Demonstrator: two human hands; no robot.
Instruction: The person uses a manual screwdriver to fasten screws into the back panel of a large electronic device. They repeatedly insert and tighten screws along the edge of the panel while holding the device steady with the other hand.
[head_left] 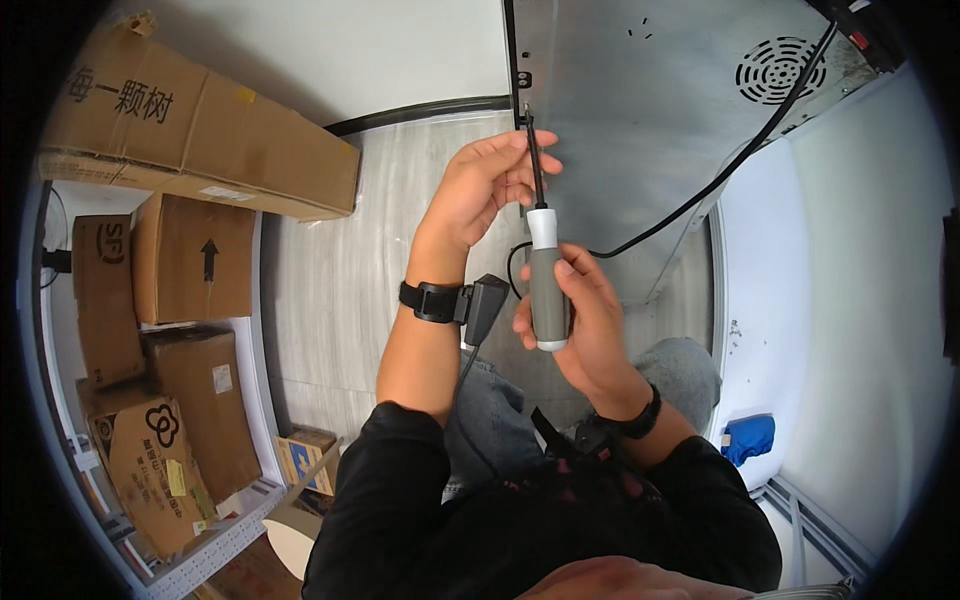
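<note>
A screwdriver [548, 285] with a thick grey handle, white collar and dark shaft points away from me. My right hand [590, 330] wraps round its handle. Farther up, my left hand [478, 190] has its thumb and fingers about the shaft near the tip. That tip meets the left edge of a grey metal panel [620, 150], beside some small holes and fittings. Whether a screw sits under the tip is too small to tell. A round slotted vent [781, 72] shows in the panel's far right part.
A black cable [715, 185] runs down across the panel toward my hands. Cardboard boxes [205, 265] fill a shelf at left, with a long carton [240, 140] above. My left wrist carries a strapped black device [486, 308] with a cord. A blue item [748, 438] lies at right.
</note>
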